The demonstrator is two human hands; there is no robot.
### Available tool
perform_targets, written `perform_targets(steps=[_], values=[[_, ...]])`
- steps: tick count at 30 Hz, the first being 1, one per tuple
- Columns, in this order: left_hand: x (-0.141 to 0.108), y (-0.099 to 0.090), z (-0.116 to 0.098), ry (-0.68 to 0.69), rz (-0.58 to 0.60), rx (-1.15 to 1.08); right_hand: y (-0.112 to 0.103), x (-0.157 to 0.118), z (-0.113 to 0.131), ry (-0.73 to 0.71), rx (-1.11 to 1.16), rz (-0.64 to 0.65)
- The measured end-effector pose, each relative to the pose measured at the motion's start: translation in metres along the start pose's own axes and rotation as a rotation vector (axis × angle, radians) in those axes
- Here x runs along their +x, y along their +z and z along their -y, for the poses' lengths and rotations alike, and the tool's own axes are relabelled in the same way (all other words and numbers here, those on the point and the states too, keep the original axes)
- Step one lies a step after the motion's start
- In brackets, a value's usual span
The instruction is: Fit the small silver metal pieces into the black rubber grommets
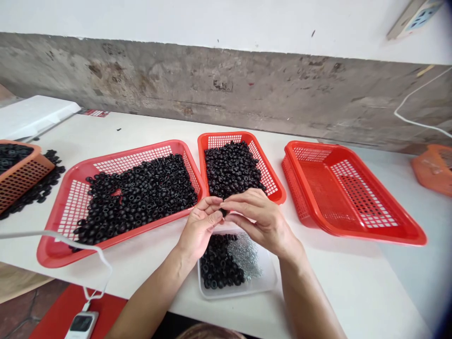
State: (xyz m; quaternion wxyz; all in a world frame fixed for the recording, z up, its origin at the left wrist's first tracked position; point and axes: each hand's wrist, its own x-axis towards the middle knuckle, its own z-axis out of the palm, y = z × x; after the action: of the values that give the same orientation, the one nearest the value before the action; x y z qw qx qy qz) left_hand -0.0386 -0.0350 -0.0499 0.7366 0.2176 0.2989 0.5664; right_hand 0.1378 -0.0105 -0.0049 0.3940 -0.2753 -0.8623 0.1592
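Note:
My left hand point(202, 225) and my right hand point(259, 217) meet above a clear plastic tray point(266, 278). A small black part point(223, 212) is pinched between the fingertips of both hands, and its details are mostly covered. In the tray lie black ring-like parts point(219, 263) on the left and small silvery pieces point(246, 254) on the right. Behind my hands, a red basket point(278, 190) holds many black parts point(233, 167). To the left, a larger pinkish-red basket point(47, 249) holds more black parts point(141, 197) and a red scrap point(116, 193).
Stacked red baskets point(388, 230) stand on the right. At the far left, an orange basket point(26, 181) leans over loose black parts point(40, 188). A white cable point(76, 242) runs to a small device point(82, 325) on a red surface point(56, 313). The wall point(226, 89) bounds the table.

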Motion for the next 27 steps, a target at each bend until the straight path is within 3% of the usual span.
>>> perform_targets(steps=[9,18,23,27], values=[[0.003,-0.003,0.0,-0.023,0.07,0.013,0.008,0.001,0.001,-0.104,-0.169,-0.065],[0.002,-0.003,-0.003,0.102,0.062,0.208,0.013,0.002,0.003,-0.09,-0.275,-0.048],[0.001,-0.002,-0.001,0.08,0.045,0.187,0.02,0.004,0.006,-0.126,-0.464,-0.042],[0.001,-0.002,0.0,0.038,0.061,0.182,0.018,0.004,0.007,-0.127,-0.492,-0.05]])
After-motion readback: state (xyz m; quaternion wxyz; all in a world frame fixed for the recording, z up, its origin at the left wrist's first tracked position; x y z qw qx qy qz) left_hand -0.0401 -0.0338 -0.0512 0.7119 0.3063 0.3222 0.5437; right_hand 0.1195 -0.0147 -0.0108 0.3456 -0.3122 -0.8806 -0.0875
